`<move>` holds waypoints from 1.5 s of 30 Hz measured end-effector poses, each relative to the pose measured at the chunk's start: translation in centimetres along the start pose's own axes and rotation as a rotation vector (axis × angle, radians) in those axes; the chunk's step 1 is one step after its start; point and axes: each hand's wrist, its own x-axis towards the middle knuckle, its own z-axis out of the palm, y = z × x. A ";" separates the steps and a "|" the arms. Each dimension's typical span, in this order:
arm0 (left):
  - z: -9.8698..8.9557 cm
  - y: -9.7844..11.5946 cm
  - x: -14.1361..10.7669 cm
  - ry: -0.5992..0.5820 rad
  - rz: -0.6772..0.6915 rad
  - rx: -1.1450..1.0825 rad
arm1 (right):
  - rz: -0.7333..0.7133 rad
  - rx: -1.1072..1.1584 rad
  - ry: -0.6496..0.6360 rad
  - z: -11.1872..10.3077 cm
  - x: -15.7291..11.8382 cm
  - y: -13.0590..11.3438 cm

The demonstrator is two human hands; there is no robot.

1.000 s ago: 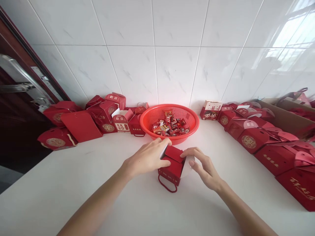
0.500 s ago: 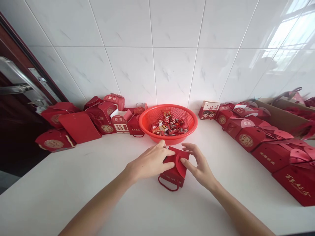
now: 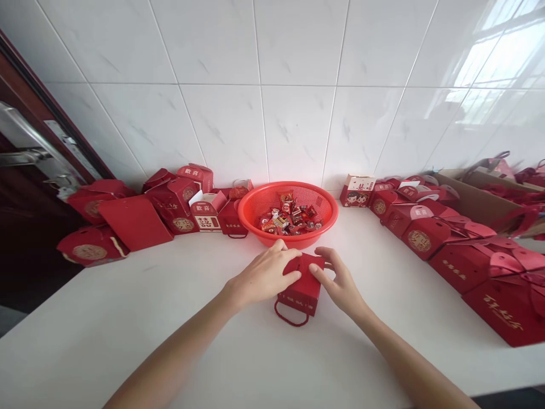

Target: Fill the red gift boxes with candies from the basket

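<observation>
A small red gift box (image 3: pixel 299 295) with a rope handle (image 3: pixel 293 321) sits on the white tabletop in front of me, gold lettering on its near side. My left hand (image 3: pixel 268 274) grips it from the left, fingers across the top and edge. On the opposite side my right hand (image 3: pixel 338 282) holds the box, thumb on the top panel and fingers behind the right edge, partly hidden. Just beyond the box stands a red plastic basket (image 3: pixel 247 218) with several wrapped candies (image 3: pixel 287 216) inside.
Several red gift boxes (image 3: pixel 172 204) cluster at the back left, by a door handle (image 3: pixel 25 156). Another row of red boxes (image 3: pixel 462 264) lines the right side, with a cardboard carton (image 3: pixel 464 190) behind. A tiled wall (image 3: pixel 298 125) closes the back of the table (image 3: pixel 140 307).
The rounded flap that stood up on the box's top now lies flat, with my right thumb pressing there. Both hands remain at the box, and the view has shifted slightly.
</observation>
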 end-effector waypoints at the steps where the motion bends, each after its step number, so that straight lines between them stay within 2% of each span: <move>1: 0.1 0.1 0.0 0.004 -0.007 -0.001 | 0.045 0.014 0.016 -0.2 0.2 0.1; 5: 0.5 0.1 0.3 -0.003 0.041 -0.040 | 0.246 0.057 0.008 -1.3 1.1 0.2; 10: 1.4 -0.2 1.6 0.072 0.188 -0.120 | 0.328 0.257 0.029 -2.3 1.7 0.1; 13: 2.1 -0.3 2.2 0.114 0.262 -0.133 | 0.279 0.474 0.155 -2.7 2.2 0.4; 16: 2.5 -0.2 2.5 0.118 0.288 -0.134 | 0.172 0.580 0.274 -3.7 2.8 0.5; 21: 3.0 -0.2 2.7 0.126 0.244 -0.197 | 0.024 0.551 0.295 -5.2 2.5 -1.9; 23: 3.2 -0.3 2.8 0.139 0.251 -0.227 | -0.022 0.512 0.252 -5.3 1.9 -3.7; 27: 3.5 -0.5 2.9 0.135 0.288 -0.250 | -0.097 0.363 0.087 -4.6 1.0 -7.0; 30: 3.5 -0.6 2.8 0.115 0.290 -0.277 | -0.127 0.173 0.032 -4.2 1.3 -8.3; 33: 3.1 -0.7 2.7 0.107 0.322 -0.268 | -0.082 -0.002 0.009 -4.4 2.0 -8.3; 36: 2.3 -0.7 2.7 0.133 0.339 -0.286 | -0.057 -0.096 -0.096 -4.8 2.5 -7.6; 39: 1.3 -1.0 2.6 0.124 0.254 -0.279 | -0.066 -0.159 -0.187 -5.0 2.4 -7.0; 42: 0.8 -1.4 2.5 0.029 0.126 -0.207 | -0.064 -0.236 -0.240 -4.8 2.0 -6.6; 45: 1.1 -1.8 2.6 -0.080 0.080 -0.219 | -0.064 -0.314 -0.267 -4.4 1.8 -6.3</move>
